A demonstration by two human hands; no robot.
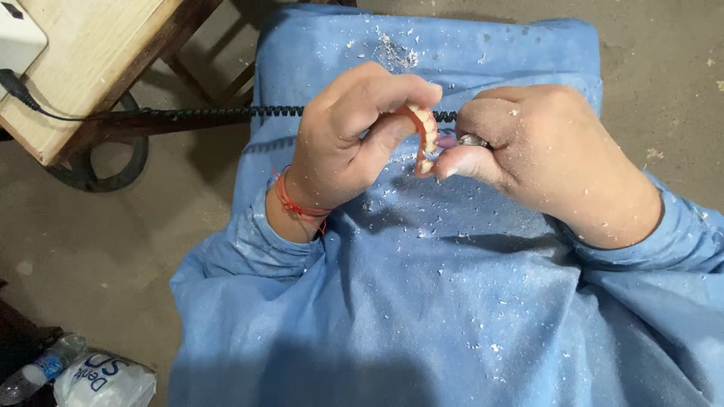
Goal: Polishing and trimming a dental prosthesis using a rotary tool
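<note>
My left hand pinches a pink denture with a row of white teeth, held on edge above my lap. A red thread is tied round that wrist. My right hand is closed around a small metal handpiece, whose tip meets the denture's right side. A black coiled cord runs from the handpiece leftward behind my left hand. Both hands are dusted with white shavings.
A blue gown covers my lap, speckled with white chips. A wooden table with a white box stands at upper left. A plastic bottle and a white bag lie on the concrete floor at lower left.
</note>
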